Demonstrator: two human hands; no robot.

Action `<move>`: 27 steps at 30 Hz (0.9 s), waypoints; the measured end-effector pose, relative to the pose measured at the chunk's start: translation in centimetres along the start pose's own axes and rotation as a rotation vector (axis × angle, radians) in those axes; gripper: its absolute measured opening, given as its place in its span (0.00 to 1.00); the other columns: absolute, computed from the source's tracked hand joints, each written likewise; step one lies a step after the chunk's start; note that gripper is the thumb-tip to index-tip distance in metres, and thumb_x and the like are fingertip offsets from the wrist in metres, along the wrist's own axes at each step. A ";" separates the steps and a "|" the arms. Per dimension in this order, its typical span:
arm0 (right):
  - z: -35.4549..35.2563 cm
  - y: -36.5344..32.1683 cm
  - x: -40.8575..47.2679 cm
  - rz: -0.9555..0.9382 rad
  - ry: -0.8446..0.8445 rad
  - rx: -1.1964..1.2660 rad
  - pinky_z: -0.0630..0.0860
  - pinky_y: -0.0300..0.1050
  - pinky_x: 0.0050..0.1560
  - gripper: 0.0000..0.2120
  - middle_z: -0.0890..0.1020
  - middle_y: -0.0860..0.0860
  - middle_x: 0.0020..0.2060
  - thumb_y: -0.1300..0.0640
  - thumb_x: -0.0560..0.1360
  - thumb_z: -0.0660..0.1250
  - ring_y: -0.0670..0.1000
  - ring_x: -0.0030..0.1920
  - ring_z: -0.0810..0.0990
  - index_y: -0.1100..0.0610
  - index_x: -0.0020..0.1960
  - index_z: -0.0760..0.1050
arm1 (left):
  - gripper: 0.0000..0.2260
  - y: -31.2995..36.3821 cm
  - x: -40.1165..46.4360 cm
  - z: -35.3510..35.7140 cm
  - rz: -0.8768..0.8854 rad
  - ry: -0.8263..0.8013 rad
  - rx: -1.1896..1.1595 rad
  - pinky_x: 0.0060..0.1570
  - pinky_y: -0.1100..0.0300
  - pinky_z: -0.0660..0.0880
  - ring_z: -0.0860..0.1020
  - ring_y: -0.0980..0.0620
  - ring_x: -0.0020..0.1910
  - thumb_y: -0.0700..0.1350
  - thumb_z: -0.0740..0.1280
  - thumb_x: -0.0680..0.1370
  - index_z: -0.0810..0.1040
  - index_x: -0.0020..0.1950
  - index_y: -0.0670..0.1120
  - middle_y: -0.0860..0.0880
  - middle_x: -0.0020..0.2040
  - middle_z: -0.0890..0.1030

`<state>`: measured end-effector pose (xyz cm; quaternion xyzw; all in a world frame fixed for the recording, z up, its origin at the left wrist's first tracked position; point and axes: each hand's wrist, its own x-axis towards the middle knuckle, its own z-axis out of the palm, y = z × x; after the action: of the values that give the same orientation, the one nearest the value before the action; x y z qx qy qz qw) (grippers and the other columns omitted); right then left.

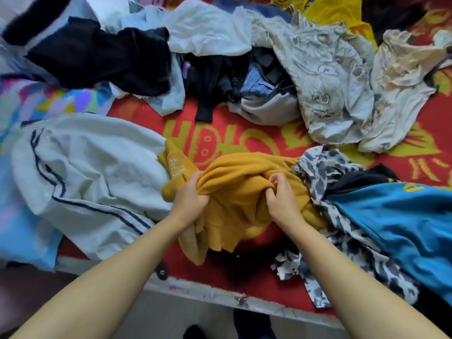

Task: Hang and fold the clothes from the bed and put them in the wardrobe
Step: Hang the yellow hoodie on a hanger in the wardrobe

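Fingers of L hand [189, 200] & R hand [281, 199] both curled, gripping crumpled mustard-yellow knit garment [234, 192] on red patterned bed cover [220, 123].

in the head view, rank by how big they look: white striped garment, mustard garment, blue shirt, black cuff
1. white striped garment
2. blue shirt, partly cut off by the frame edge, so its rank is unsure
3. mustard garment, bunched in both hands
4. black cuff

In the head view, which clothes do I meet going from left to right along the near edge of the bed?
White garment with dark blue stripes → mustard-yellow garment, held by the left hand and the right hand → grey-and-white patterned garment → blue garment with yellow print.
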<state>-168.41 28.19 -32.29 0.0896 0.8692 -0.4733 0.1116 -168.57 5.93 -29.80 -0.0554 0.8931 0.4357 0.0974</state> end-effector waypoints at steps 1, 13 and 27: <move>0.0 -1.6 -0.8 -0.029 -0.001 0.023 0.60 0.37 0.40 0.04 0.72 0.51 0.46 0.63 0.78 0.58 0.49 0.46 0.69 0.55 0.50 0.66 | 0.17 0.4 -0.9 -1.6 0.008 0.036 -0.033 0.41 0.76 0.68 0.76 0.58 0.46 0.36 0.66 0.74 0.74 0.55 0.57 0.61 0.45 0.78; 5.9 -17.7 -17.9 -0.248 -0.339 0.169 0.74 0.31 0.45 0.07 0.78 0.46 0.45 0.61 0.77 0.63 0.39 0.44 0.76 0.51 0.51 0.74 | 0.15 3.7 -21.9 -22.8 0.251 0.343 -0.317 0.47 0.60 0.76 0.80 0.54 0.47 0.45 0.69 0.69 0.76 0.54 0.59 0.52 0.48 0.81; 21.3 -35.0 -35.7 0.264 -0.948 0.811 0.80 0.41 0.33 0.19 0.81 0.58 0.29 0.58 0.78 0.57 0.53 0.30 0.81 0.63 0.34 0.81 | 0.26 -7.3 -52.1 -30.6 0.219 -0.123 0.589 0.63 0.59 0.67 0.71 0.46 0.60 0.45 0.69 0.74 0.67 0.71 0.48 0.43 0.61 0.72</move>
<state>-140.98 -10.36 -5.45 0.0119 0.4587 -0.7353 0.4987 -120.32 -21.95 -5.44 0.0980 0.9739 0.1689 0.1158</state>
